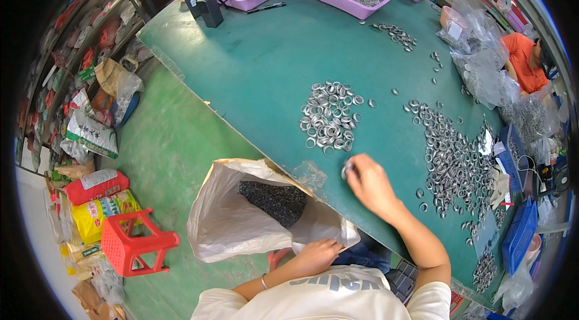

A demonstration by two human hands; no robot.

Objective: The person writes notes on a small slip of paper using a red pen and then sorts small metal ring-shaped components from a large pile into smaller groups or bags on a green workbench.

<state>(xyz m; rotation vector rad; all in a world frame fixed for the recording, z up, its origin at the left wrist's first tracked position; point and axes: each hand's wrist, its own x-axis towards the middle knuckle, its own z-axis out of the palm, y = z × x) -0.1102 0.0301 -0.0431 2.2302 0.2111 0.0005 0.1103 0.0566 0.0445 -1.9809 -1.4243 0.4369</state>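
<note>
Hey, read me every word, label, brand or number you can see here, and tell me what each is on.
I won't copy any wording, but printing shows here:
White shirt: large grey letters.
White-and-green sack: dark characters.
Yellow bag: printing, too small to read reliably.
Red bag: pale label, too small to read.
Metal rings: no lettering that I can make out.

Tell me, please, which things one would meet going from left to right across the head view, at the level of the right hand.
Red bag → open white sack → crumpled clear plastic → right hand → wide spread of grey metal rings.
</note>
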